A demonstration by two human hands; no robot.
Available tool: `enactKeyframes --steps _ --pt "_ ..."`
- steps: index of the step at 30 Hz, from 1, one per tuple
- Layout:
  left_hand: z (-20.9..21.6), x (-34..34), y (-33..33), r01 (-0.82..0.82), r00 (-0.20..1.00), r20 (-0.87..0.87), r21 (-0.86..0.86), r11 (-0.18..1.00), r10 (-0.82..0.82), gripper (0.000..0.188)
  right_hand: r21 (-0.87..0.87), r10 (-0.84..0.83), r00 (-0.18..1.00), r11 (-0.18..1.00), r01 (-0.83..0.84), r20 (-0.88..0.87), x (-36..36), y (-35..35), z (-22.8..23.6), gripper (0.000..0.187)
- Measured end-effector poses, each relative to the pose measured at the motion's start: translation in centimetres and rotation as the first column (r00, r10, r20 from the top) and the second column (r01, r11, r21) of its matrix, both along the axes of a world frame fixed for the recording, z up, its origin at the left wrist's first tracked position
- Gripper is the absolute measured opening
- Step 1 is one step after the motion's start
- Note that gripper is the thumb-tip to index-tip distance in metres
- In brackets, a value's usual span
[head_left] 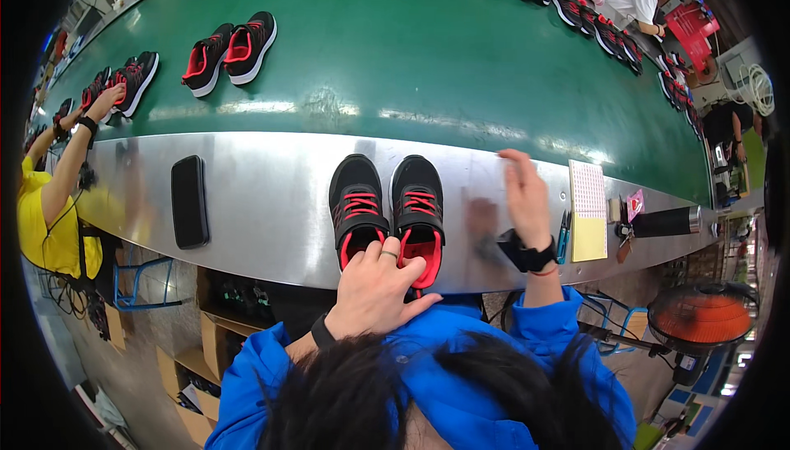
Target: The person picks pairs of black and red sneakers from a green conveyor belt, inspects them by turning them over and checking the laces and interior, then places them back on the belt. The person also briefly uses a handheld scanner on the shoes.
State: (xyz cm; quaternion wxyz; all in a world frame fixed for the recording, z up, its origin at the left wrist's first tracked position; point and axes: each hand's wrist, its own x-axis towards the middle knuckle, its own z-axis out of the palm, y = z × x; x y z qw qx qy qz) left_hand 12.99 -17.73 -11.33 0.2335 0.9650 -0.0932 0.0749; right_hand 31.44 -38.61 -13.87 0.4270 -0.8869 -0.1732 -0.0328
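A pair of black sneakers with red laces and red lining stands side by side on the steel edge in front of me, toes pointing away: a left sneaker (356, 195) and a right sneaker (416, 191). My left hand (372, 287) is at their heels, its bent fingers closed over the inner collars where the two meet. Parts of both heels are hidden beneath it. Off to the right, my right hand (527, 199) is raised above the steel edge with fingers stretched out and nothing in them. It is apart from the sneakers.
A black phone (190, 201) lies to the left; a notepad (587, 211) and teal pen (564, 236) lie to the right. Another sneaker pair (230, 53) sits on the green belt (370, 47). A co-worker in yellow (53, 215) handles shoes at left. A fan (701, 322) stands lower right.
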Motion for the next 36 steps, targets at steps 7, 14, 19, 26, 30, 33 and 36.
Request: enactKeyframes --steps 7,14,19,26,30,33,36 --pt "-1.2 0.3 -0.4 -0.037 0.998 0.046 0.067 0.997 0.034 0.039 0.051 0.273 0.923 0.962 -0.269 -0.271 0.4 8.3 1.6 0.024" --pt "-1.5 0.3 -0.3 -0.012 1.0 -0.022 0.081 0.997 0.013 0.041 0.152 0.287 0.852 0.958 -0.244 -0.438 0.3 9.4 0.7 0.016" --pt "-1.8 0.5 -0.3 0.013 0.999 -0.035 0.066 0.998 -0.01 0.044 -0.027 0.266 0.919 0.958 -0.286 -0.291 0.9 10.0 0.9 0.016" --pt "-1.7 0.5 -0.1 0.022 0.998 -0.06 0.042 0.999 -0.019 0.044 -0.23 0.326 0.944 0.916 -0.328 -0.048 0.4 10.9 0.7 0.015" --pt "-1.7 0.4 -0.1 0.03 0.995 -0.093 0.012 0.999 -0.029 0.043 -0.208 0.383 0.923 0.901 -0.38 -0.031 0.8 11.2 0.7 0.012" --pt "-1.8 0.5 0.1 0.032 0.997 -0.074 -0.023 0.999 -0.034 0.041 -0.158 0.372 0.928 0.918 -0.362 0.032 1.1 11.2 -0.4 0.01" --pt "-2.0 0.7 0.1 0.031 0.997 -0.068 -0.031 0.999 -0.033 0.04 -0.234 0.407 0.912 0.883 -0.406 -0.046 0.5 11.2 0.4 0.01"
